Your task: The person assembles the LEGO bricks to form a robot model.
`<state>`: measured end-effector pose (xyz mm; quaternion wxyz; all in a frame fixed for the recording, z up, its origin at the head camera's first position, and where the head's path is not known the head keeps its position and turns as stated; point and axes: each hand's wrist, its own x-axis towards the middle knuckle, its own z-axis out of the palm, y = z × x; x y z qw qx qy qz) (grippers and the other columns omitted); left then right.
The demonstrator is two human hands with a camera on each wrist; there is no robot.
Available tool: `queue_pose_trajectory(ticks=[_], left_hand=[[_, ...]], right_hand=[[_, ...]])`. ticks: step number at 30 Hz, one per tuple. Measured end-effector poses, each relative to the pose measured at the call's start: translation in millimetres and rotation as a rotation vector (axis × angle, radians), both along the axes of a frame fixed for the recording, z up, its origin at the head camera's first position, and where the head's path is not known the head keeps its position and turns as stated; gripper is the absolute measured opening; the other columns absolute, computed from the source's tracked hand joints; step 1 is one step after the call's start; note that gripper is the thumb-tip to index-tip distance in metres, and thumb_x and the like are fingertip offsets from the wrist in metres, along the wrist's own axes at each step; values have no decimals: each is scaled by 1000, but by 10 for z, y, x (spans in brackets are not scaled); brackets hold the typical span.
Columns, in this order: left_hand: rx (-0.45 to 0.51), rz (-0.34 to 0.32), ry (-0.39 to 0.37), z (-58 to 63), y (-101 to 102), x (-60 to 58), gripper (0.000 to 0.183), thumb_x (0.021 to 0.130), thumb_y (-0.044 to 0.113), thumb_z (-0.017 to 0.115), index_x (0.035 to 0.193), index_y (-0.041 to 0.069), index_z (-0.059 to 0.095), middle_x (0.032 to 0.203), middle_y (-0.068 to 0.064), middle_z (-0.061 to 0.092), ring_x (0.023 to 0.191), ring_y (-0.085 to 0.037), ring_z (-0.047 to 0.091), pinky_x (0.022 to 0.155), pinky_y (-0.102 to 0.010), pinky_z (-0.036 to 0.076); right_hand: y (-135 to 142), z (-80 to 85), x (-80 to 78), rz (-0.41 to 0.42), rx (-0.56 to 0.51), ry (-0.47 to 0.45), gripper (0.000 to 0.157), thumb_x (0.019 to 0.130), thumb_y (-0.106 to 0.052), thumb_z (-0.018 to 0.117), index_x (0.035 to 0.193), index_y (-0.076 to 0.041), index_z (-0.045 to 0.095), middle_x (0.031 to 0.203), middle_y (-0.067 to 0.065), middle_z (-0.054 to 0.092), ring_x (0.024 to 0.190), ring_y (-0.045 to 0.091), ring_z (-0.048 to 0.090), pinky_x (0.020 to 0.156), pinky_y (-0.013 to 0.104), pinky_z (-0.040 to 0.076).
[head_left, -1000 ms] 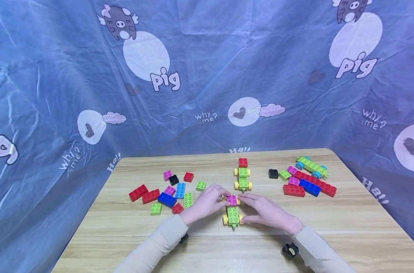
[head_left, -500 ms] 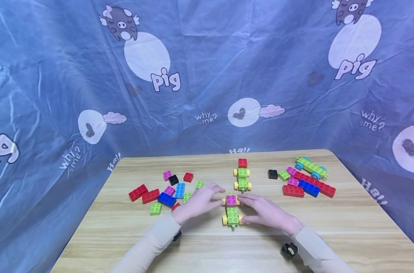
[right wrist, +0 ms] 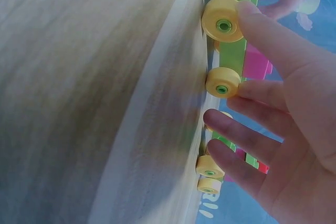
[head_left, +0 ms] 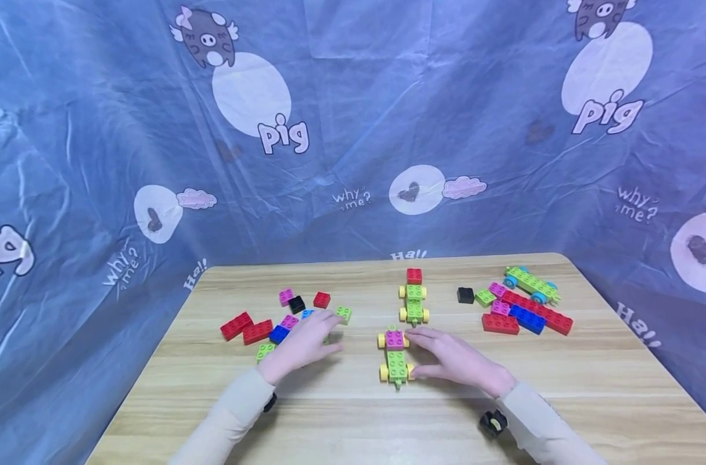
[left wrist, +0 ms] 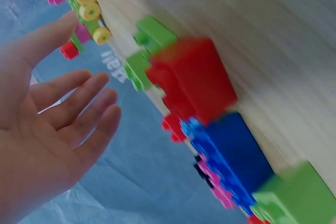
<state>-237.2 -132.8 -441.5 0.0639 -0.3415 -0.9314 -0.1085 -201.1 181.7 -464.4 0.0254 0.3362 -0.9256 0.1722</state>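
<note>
A lime-green toy car base with yellow wheels stands mid-table, a pink brick on its far end. My right hand rests at its right side. In the right wrist view the thumb touches one yellow wheel, and a fingertip is at the other wheel. My left hand is over the loose bricks at left, fingers spread and holding nothing. It partly hides them in the head view. A red brick, a blue brick and a green brick show beside it in the left wrist view.
Beyond the car stands a second yellow-wheeled green base, with a red brick at its far end. At right lie several bricks, including a blue one, near a green base with blue wheels. A patterned blue cloth hangs behind the table.
My left hand has let go of the pink brick and moved left, away from the car to the loose bricks. My right hand has stayed beside the car.
</note>
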Motion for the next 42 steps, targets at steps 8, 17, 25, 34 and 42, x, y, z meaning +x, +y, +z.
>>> queue_pose_trajectory(ticks=[8,17,25,34,42], left_hand=[[-87,75,-19,2,-142,-21,53,74,34,77,115,4,64,113,-9,65,107,-23,58,88,-37,53],[-153,103,-50,-15,-157,-42,44,71,32,80,105,7,68,97,-4,65,89,-17,54,70,-29,48],[-137,71,-48,-60,-102,-46,45,71,34,80,105,7,69,99,-5,66,88,-16,56,71,-28,49],[-120,50,-21,-142,-35,-24,54,72,45,76,109,8,67,109,-8,65,101,-22,58,89,-36,51],[-96,82,-10,-136,-94,3,61,68,47,79,110,4,67,107,-9,66,98,-22,57,83,-36,52]], right_hand=[[0,11,-6,-7,8,-4,76,77,-53,66,135,-7,49,139,12,50,128,31,49,105,46,42],[0,14,2,-13,17,-9,76,78,-54,65,136,-7,48,140,11,50,128,30,49,105,45,42],[-3,14,13,-14,17,-17,75,78,-53,65,136,-8,48,140,11,50,129,29,48,105,45,42],[0,7,9,-11,15,-13,74,78,-53,66,135,-8,49,140,9,51,129,28,49,105,43,42],[2,-3,3,-10,12,-18,74,78,-53,66,135,-8,49,140,9,50,129,27,48,106,43,41]])
